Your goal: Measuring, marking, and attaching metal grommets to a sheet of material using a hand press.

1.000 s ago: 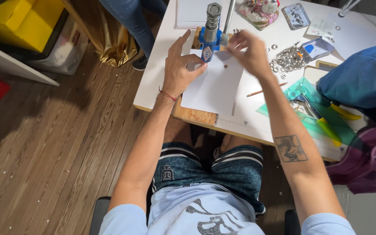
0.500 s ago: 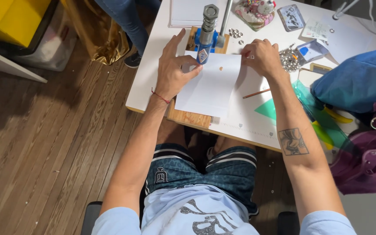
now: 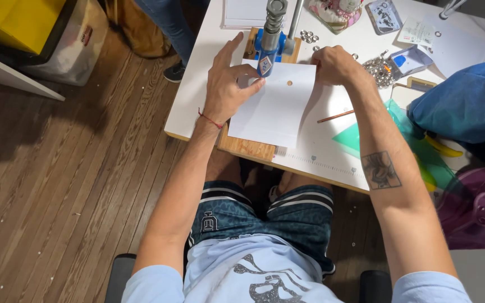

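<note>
White table (image 3: 197,106): wooden board (image 3: 246,147), pencil (image 3: 335,116), green triangle ruler (image 3: 353,138), blue bag (image 3: 467,104).
</note>
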